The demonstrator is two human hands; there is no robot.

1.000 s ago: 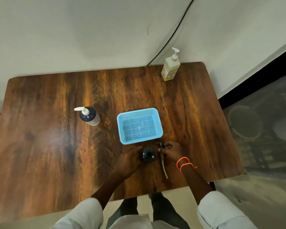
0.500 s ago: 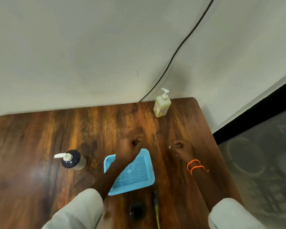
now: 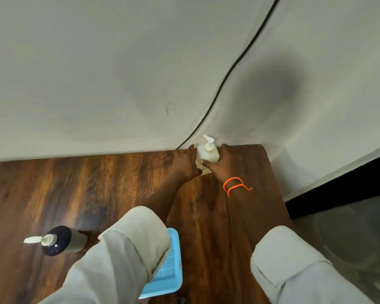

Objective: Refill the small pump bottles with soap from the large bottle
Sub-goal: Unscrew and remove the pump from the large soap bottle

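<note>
Large bottle (image 3: 207,152) now gripped by both hands; left hand (image 3: 185,162), right hand (image 3: 221,164) fingers curled round it.

Large bottle (image 3: 207,152) at table's (image 3: 53,183) far edge, tray (image 3: 167,270) nearer, small bottle (image 3: 62,240) left.

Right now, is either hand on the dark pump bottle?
No. Both the left hand and right hand grip the yellow soap bottle at the far edge; the dark pump bottle stands untouched.

Soft, even indoor light. A round dark shadow falls on the wall (image 3: 272,88). Motion blur softens everything; wide-angle edges bend.
</note>
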